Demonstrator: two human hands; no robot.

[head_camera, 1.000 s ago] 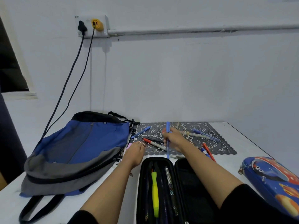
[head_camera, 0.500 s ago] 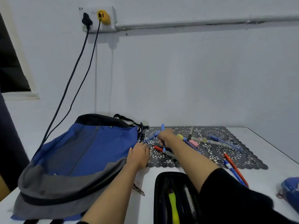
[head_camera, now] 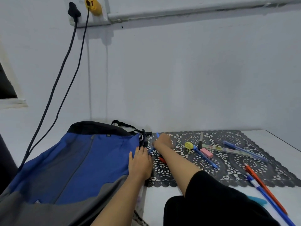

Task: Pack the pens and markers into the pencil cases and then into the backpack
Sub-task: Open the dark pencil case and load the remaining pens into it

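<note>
Head camera, single view. I count two hands, both bare. The left hand [head_camera: 140, 162] lies flat on the right edge of the backpack [head_camera: 84, 160], fingers straight and together, gripping nothing. The right hand [head_camera: 163, 141] sits on the black lace mat [head_camera: 244, 170] just beside the backpack's top corner. Its fingers are curled round a blue pen [head_camera: 157, 135], whose end sticks up past the knuckles. A short blue length shows between the two hands; I cannot tell whether it belongs to the same pen.

One backpack, blue and grey, lies flat on the left half of the white table [head_camera: 156, 194], its black top toward the wall.

Loose on the mat I count:
- one red marker [head_camera: 162, 159], mostly hidden under the right forearm
- one dark pen [head_camera: 200, 141]
- one second blue pen [head_camera: 206, 158], touching one pink eraser [head_camera: 206, 152]
- one yellow round item [head_camera: 189, 145] at that pen's far end
- one clear stick [head_camera: 228, 150]
- one third blue pen [head_camera: 241, 150] just behind the stick

At the mat's near right edge, running onto the table, one red pen [head_camera: 263, 188] and one blue-and-white pen [head_camera: 267, 198] lie side by side. One teal object [head_camera: 256, 200] beside the black sleeve [head_camera: 219, 206] is too blurred to identify.

On the wall, one socket plate [head_camera: 105, 15] carries two plugs, one black [head_camera: 74, 11] and one yellow [head_camera: 93, 5]. Two dark cables [head_camera: 75, 30] hang down behind the backpack.
</note>
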